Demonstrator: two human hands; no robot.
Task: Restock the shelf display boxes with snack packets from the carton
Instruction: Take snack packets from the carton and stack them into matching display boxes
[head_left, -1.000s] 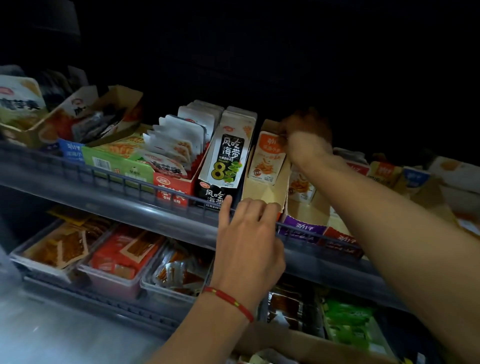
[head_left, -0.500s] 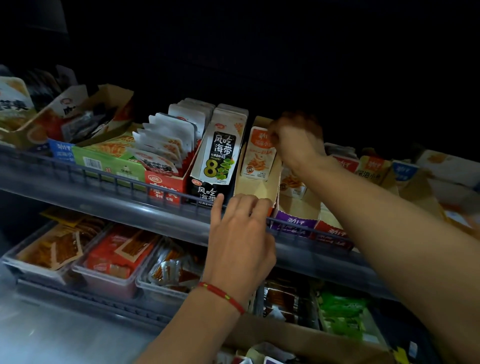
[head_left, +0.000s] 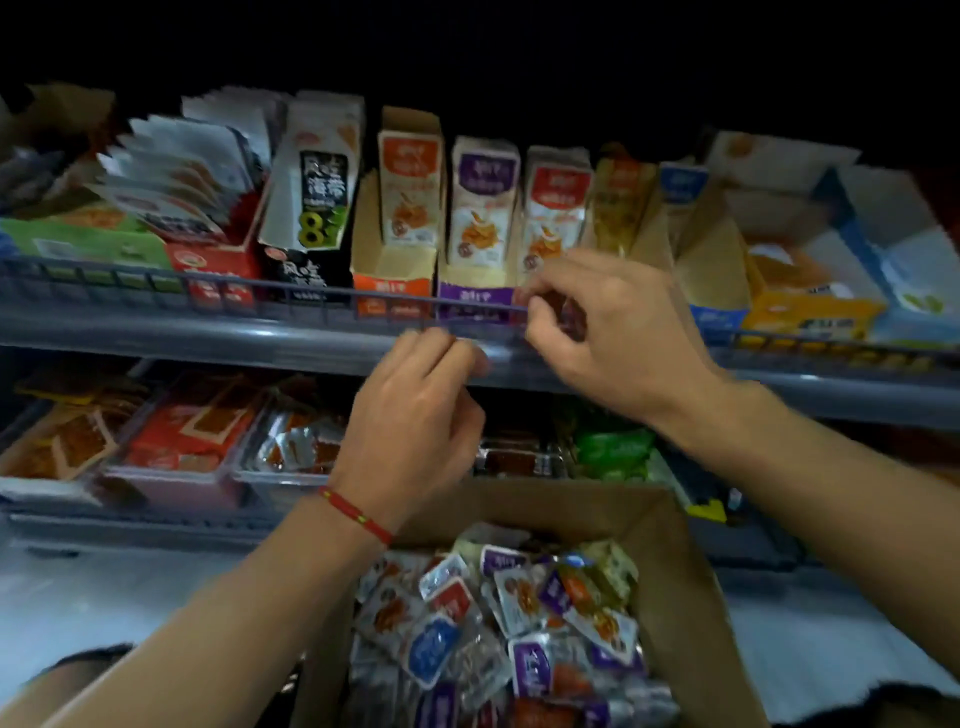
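Both hands hovering at shelf rail, mid-frame.
Left hand and right hand are curling loosely, gripping nothing; three upright display boxes behind; one carton below.

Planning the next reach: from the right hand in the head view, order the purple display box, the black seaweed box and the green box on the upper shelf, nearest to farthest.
From the right hand:
1. Purple display box, just left of the fingers, behind the shelf rail.
2. Black seaweed box, further left, past the orange box.
3. Green box, at the shelf's far left end.
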